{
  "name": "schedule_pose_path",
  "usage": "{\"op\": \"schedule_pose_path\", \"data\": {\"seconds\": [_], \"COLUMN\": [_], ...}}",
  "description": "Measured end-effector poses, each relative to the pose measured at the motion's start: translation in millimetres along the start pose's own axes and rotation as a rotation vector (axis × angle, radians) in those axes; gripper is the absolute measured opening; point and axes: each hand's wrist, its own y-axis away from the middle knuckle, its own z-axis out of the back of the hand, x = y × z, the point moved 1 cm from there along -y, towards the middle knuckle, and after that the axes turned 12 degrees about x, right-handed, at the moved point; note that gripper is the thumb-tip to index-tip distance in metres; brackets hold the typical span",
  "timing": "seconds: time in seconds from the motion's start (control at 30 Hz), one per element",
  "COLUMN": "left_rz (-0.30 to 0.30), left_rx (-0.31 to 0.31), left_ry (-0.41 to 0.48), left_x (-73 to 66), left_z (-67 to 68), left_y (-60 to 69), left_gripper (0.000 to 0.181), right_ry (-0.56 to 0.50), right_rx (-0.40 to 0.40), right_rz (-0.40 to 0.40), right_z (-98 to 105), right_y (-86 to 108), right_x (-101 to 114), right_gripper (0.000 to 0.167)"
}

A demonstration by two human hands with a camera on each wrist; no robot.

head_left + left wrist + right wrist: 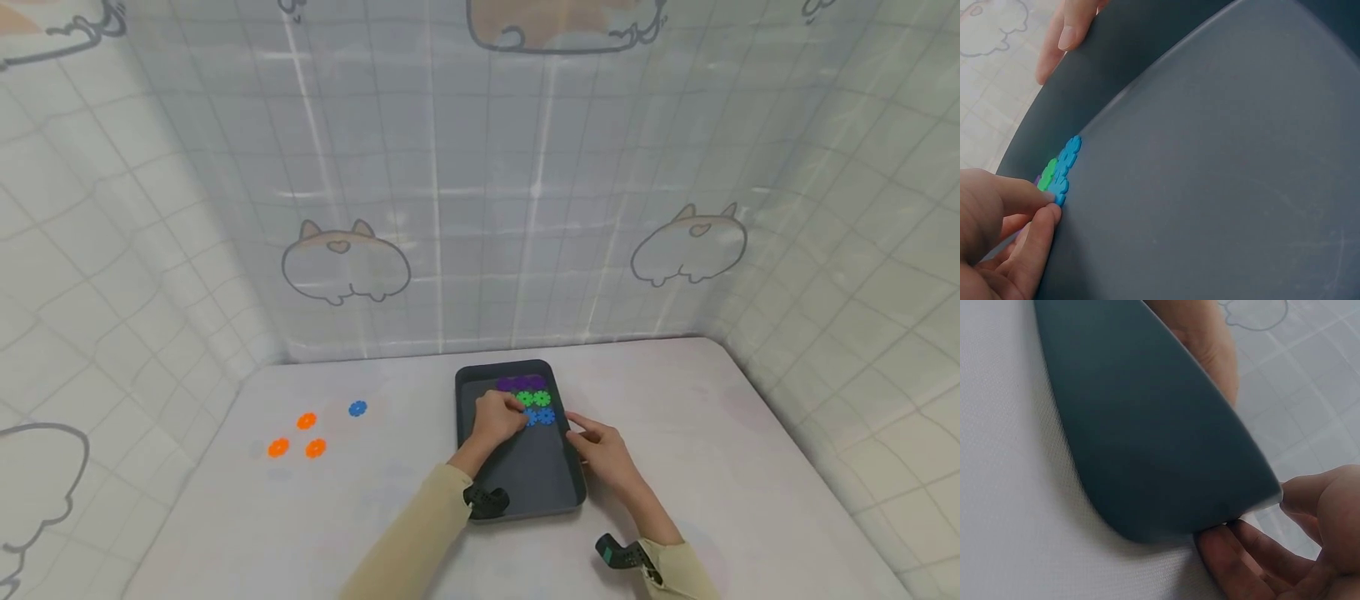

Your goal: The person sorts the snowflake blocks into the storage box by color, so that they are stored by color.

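Nearest, two tan sleeves (411, 537) reach in from 6 o'clock, a black wrist camera (617, 552) by each cuff. Ahead of them a dark tray (534, 479) lies on the white surface (390, 500), its long sides running roughly from 6 to 12 o'clock. At the tray's 3 o'clock the right hand (606, 454) grips its wall, thumb over the rim and fingers outside. Well off at 9 o'clock, three orange discs (316, 448) lie apart in a triangle on the surface. Inside the tray, the left hand (497, 417) pinches a blue disc (1059, 185) between thumb and finger, at the left end of a row with two more. A stray blue disc (357, 408) sits outside, just past 9 o'clock. Beyond the blue row come green discs (541, 398), the row's left end partly hidden by the hand, then overlapping purple discs (522, 383), too blended to count, near the tray's 12 o'clock wall. Farthest is a pale gridded cloth (487, 208) printed with cartoon animals.
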Motion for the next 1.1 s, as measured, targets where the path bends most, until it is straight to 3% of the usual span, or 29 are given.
{"op": "schedule_pose_path", "data": {"seconds": [0.5,0.67,0.8,0.93,1.1], "left_rz": [-0.017,-0.035,-0.035,-0.064,-0.056], "left_rx": [-0.009,-0.003,0.021,0.051,0.016], "left_ry": [0.032,0.129,0.237,0.31,0.318], "left_x": [3.1,-0.1,-7.8,-14.6,-6.2], "left_z": [-3.6,2.2,17.5,42.5,81.1], "left_y": [5.6,8.8,14.3,21.9,30.6], "left_gripper": [0.015,0.013,0.014,0.018,0.018], "right_ry": [-0.024,-0.016,-0.007,0.005,0.005], "right_rx": [-0.001,0.001,-0.005,-0.005,0.003], "right_rz": [-0.022,-0.019,-0.026,-0.022,-0.012], "right_z": [-2,-1,-1,0,1], "right_y": [0.4,0.0,-0.4,-0.8,-0.4], "right_x": [-5,-4,-3,-2,-1], "right_gripper": [0.04,0.039,0.039,0.04,0.04]}}
